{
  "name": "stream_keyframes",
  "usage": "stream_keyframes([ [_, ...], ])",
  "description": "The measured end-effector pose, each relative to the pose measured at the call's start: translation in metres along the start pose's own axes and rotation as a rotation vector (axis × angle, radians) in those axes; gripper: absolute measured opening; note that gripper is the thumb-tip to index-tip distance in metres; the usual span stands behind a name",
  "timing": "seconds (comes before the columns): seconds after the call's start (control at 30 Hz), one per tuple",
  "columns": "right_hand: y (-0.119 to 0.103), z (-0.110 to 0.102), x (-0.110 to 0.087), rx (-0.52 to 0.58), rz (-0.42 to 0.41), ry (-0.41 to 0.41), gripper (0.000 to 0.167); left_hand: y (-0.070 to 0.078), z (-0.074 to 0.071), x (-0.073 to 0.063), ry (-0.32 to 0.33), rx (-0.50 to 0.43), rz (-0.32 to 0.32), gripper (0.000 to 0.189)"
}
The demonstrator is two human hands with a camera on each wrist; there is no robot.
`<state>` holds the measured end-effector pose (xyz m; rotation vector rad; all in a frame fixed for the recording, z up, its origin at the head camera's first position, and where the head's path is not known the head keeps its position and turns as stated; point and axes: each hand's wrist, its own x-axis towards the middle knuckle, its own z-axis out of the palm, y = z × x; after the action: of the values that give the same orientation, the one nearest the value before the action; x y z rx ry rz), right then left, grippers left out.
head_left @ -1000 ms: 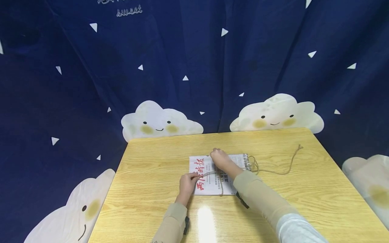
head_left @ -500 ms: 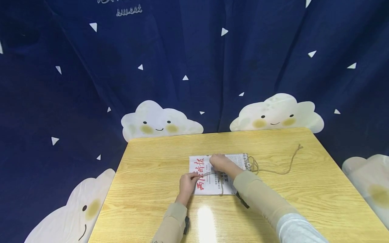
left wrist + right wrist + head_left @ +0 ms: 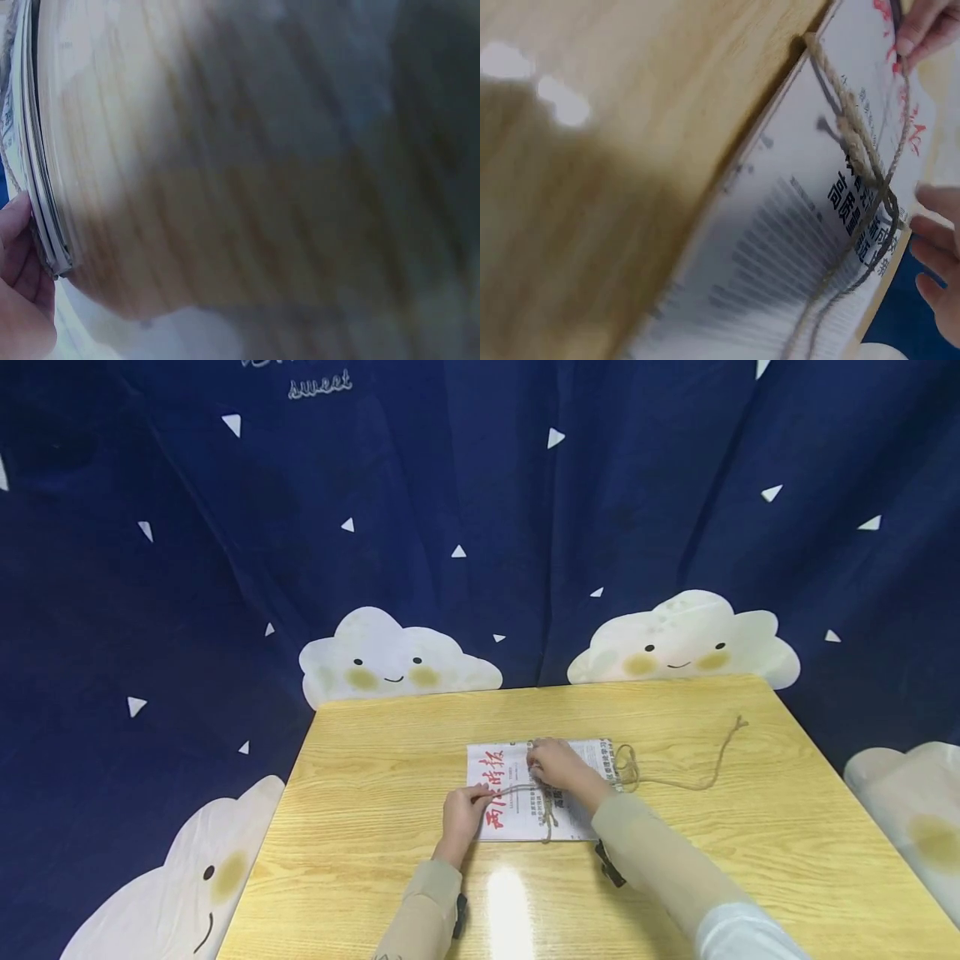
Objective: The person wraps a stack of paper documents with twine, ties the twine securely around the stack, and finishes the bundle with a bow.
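A folded stack of newspapers (image 3: 502, 768), with red characters on its front, lies flat on the table. Jute twine (image 3: 885, 180) crosses over it both ways and meets in a crossing near the middle. My left hand (image 3: 462, 814) is at the stack's left edge, thumb and fingers pinching the twine there. In the left wrist view the same hand (image 3: 22, 277) shows beside the layered paper edge. My right hand (image 3: 558, 766) is above the far half of the stack. Its fingers look loosely bent and apart in the right wrist view, right by the twine crossing, with nothing between them.
The wooden table (image 3: 375, 760) surrounds the stack. From its right side a loop of twine and a long loose tail (image 3: 697, 787) run out across the wood. Behind the table hangs a dark blue curtain (image 3: 450, 485) with printed clouds.
My right hand has shifted slightly right from the far edge of the stack, and its fingers have loosened. A short twine end now lies by the near part of the stack. The left hand stays put.
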<state>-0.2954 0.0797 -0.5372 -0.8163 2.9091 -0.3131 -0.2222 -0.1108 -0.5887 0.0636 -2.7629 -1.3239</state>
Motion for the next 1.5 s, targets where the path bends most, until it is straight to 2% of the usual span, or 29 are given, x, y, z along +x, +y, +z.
stream_keyframes([
  [0.1, 0.001, -0.001, -0.010, 0.126, 0.116, 0.120, 0.003, -0.001, 0.001, 0.001, 0.009, 0.015, 0.015, 0.014],
  [0.17, -0.001, 0.000, -0.019, 0.201, 0.219, 0.164, 0.011, -0.001, 0.001, 0.001, 0.015, 0.023, 0.018, 0.014],
  [0.23, -0.003, 0.005, -0.029, 0.270, 0.310, 0.169, 0.020, -0.001, 0.001, 0.001, 0.019, 0.026, 0.017, 0.014],
  [0.37, -0.011, 0.017, -0.048, 0.406, 0.427, 0.106, 0.032, -0.001, 0.001, 0.001, 0.019, 0.020, 0.015, 0.013],
  [0.47, -0.016, 0.026, -0.056, 0.468, 0.473, 0.105, 0.035, -0.001, 0.001, 0.001, 0.014, 0.018, 0.016, 0.013],
  [0.67, -0.022, 0.035, -0.060, 0.461, 0.500, 0.158, 0.036, -0.002, 0.003, 0.000, 0.000, 0.008, -0.012, 0.011],
  [0.77, -0.022, 0.036, -0.059, 0.460, 0.528, 0.131, 0.036, -0.002, 0.002, 0.000, 0.002, 0.005, -0.015, 0.011],
  [0.9, -0.017, 0.034, -0.059, 0.456, 0.594, 0.077, 0.023, -0.001, 0.001, 0.000, 0.017, 0.014, 0.009, 0.012],
  [1.0, -0.010, 0.030, -0.063, 0.411, 0.589, 0.083, 0.023, -0.001, 0.001, 0.000, 0.039, 0.026, 0.041, 0.011],
  [1.07, -0.005, 0.028, -0.065, 0.380, 0.563, 0.108, 0.029, -0.001, 0.003, -0.001, 0.051, 0.039, 0.055, 0.009],
  [1.13, 0.000, 0.025, -0.068, 0.383, 0.537, 0.132, 0.033, -0.002, 0.004, -0.001, 0.060, 0.050, 0.062, 0.008],
  [1.23, 0.003, 0.022, -0.073, 0.448, 0.499, 0.146, 0.031, -0.002, 0.006, -0.001, 0.064, 0.065, 0.044, 0.006],
  [1.33, 0.002, 0.020, -0.081, 0.546, 0.454, 0.105, 0.027, -0.002, 0.007, 0.000, 0.061, 0.070, 0.022, 0.007],
  [1.5, -0.004, 0.025, -0.095, 0.624, 0.377, -0.023, 0.030, 0.000, 0.009, 0.000, 0.047, 0.049, -0.013, 0.009],
])
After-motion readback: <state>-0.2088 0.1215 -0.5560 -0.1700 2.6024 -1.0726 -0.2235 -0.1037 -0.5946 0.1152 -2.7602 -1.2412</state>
